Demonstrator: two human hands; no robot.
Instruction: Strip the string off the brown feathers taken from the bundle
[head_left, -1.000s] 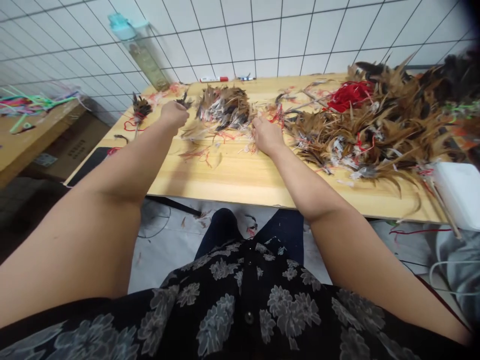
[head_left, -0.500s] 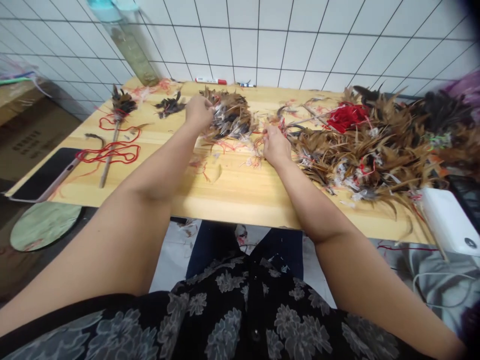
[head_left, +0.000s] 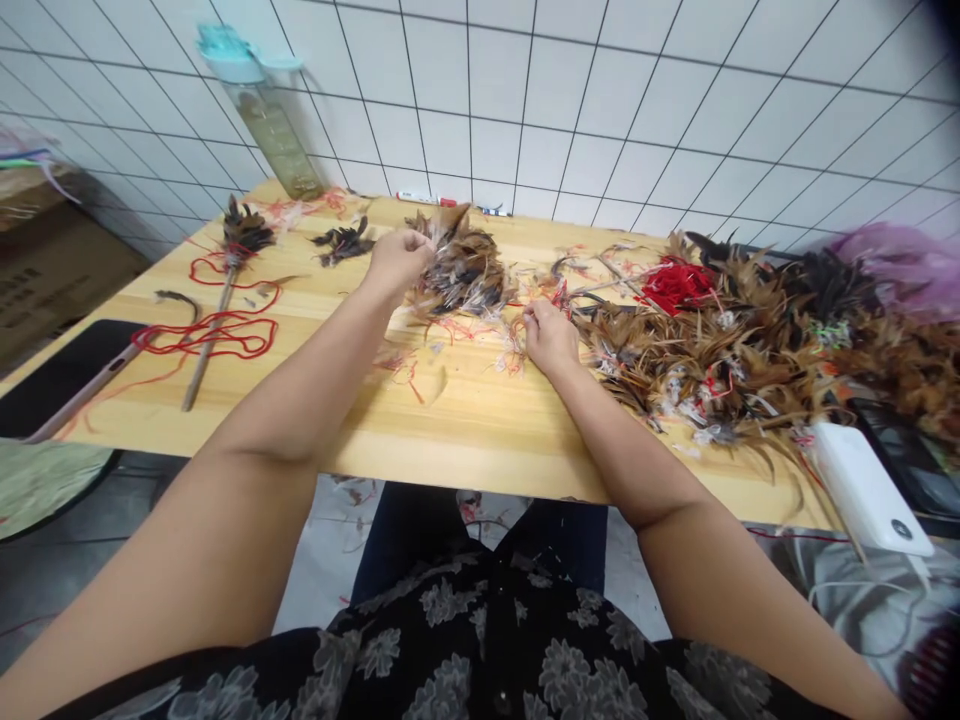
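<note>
My left hand point(head_left: 403, 262) is at the left edge of a small pile of brown feathers point(head_left: 469, 270), its thumb and fingers pinched on a feather point(head_left: 448, 228) that stands up from the pile. My right hand point(head_left: 551, 338) rests low over the table to the right of that pile, fingers curled together; what they hold, if anything, is hidden. Red and white thread scraps point(head_left: 511, 362) lie beside its fingertips. Left of my left hand is a small bunch of dark feathers point(head_left: 343, 241). Farther left lies a stick with dark feathers tied at its top point(head_left: 247, 235), red string point(head_left: 217, 335) looped across it.
A large heap of brown feathers point(head_left: 697, 350) covers the table's right side, with a red string bundle point(head_left: 679, 285) on it. A white power bank point(head_left: 870, 490) sits at the right front. A phone point(head_left: 67, 375) and a bottle point(head_left: 277, 140) are on the left; markers point(head_left: 424, 198) lie along the wall.
The camera view has tilted up and shifted slightly. At my left fingertips a feather now rises from the small pile. My right hand stays in nearly the same place on the table.
</note>
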